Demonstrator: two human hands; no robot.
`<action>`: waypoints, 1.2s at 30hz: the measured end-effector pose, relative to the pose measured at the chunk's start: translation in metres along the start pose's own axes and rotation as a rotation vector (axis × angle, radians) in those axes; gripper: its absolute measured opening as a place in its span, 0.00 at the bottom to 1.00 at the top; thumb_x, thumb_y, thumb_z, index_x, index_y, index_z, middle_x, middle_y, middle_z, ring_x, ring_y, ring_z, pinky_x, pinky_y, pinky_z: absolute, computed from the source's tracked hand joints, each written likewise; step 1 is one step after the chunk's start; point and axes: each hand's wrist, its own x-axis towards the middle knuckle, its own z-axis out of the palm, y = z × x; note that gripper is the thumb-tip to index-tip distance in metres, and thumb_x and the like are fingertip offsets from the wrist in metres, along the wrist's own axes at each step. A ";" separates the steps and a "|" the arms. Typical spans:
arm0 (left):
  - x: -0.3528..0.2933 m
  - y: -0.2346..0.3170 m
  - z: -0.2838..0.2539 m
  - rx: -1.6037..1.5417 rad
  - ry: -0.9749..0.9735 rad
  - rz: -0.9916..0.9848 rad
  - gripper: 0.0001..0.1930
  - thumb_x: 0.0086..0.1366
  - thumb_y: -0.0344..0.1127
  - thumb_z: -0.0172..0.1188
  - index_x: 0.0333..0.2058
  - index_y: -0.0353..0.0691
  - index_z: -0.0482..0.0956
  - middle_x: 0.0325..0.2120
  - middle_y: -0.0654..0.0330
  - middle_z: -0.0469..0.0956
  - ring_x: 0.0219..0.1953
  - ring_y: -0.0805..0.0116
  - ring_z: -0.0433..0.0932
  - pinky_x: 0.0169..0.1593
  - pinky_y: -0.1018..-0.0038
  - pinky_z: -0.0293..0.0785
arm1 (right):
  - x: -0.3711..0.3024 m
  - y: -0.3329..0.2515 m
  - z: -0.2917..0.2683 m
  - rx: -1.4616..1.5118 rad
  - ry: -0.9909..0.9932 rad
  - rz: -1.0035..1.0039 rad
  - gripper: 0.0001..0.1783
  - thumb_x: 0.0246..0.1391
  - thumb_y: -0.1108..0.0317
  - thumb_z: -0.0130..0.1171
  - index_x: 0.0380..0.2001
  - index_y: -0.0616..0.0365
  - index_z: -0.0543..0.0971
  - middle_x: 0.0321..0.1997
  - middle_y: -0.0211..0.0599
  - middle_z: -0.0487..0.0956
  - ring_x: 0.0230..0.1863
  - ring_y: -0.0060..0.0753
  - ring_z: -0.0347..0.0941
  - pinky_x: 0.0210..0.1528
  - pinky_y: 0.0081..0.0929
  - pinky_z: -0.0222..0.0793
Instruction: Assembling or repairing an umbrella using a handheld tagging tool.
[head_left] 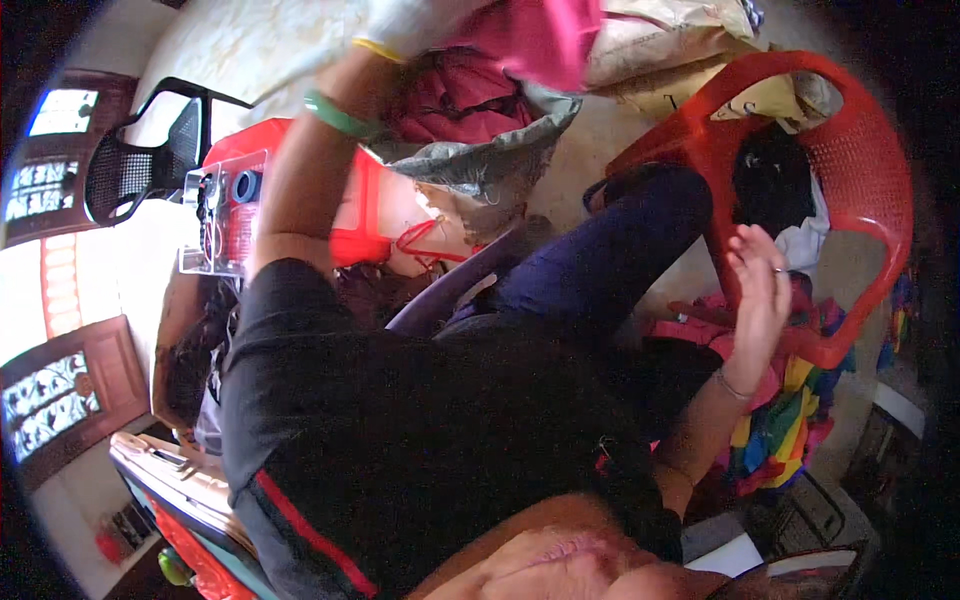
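At the top, my left hand (415, 22) is blurred and partly cut off by the picture's edge. It is closed on a bright pink cloth (545, 45), though its fingertips do not show. That cloth hangs over an open grey sack (480, 152) with more dark pink fabric (455, 95) inside. A green bangle and a yellow band circle my left arm. Off to the right, my right hand (762, 290) is raised with its fingers stretched out and nothing in it. It is nearest to the red plastic chair (890, 165) and a heap of colourful cloth (780, 425).
Dark items lie on the red chair. Pale sacks (665, 45) stand behind the grey sack. On the left are a clear plastic box (225, 215) holding small items, a black chair (150, 160) and a red stool (355, 205). My legs stretch between the sack and the red chair.
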 end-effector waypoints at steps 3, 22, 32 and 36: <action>0.019 -0.065 0.013 0.730 -0.792 0.169 0.22 0.47 0.42 0.61 0.43 0.41 0.75 0.33 0.54 0.78 0.38 0.56 0.78 0.39 0.63 0.74 | -0.006 0.033 -0.004 -0.118 0.050 0.126 0.17 0.61 0.67 0.44 0.49 0.64 0.71 0.47 0.41 0.74 0.46 0.30 0.72 0.49 0.26 0.68; -0.195 -0.261 0.309 0.957 -1.574 0.798 0.16 0.59 0.40 0.48 0.45 0.48 0.75 0.34 0.57 0.78 0.44 0.57 0.77 0.36 0.55 0.75 | -0.125 0.131 -0.115 -0.345 0.384 0.437 0.20 0.60 0.65 0.47 0.51 0.66 0.67 0.49 0.45 0.73 0.51 0.36 0.70 0.54 0.32 0.66; -0.128 -0.246 0.253 0.803 -1.133 0.649 0.19 0.56 0.48 0.55 0.42 0.42 0.74 0.39 0.51 0.77 0.44 0.51 0.75 0.42 0.57 0.73 | -0.332 0.132 -0.194 -0.313 0.960 0.350 0.19 0.60 0.64 0.45 0.50 0.65 0.69 0.49 0.42 0.73 0.50 0.35 0.71 0.53 0.28 0.67; -0.063 -0.155 0.177 0.856 -1.128 0.527 0.22 0.56 0.48 0.55 0.45 0.40 0.72 0.41 0.50 0.76 0.45 0.47 0.74 0.45 0.59 0.72 | -0.461 0.226 -0.207 -0.386 1.182 0.543 0.18 0.58 0.60 0.48 0.47 0.59 0.70 0.45 0.39 0.75 0.44 0.33 0.73 0.49 0.31 0.69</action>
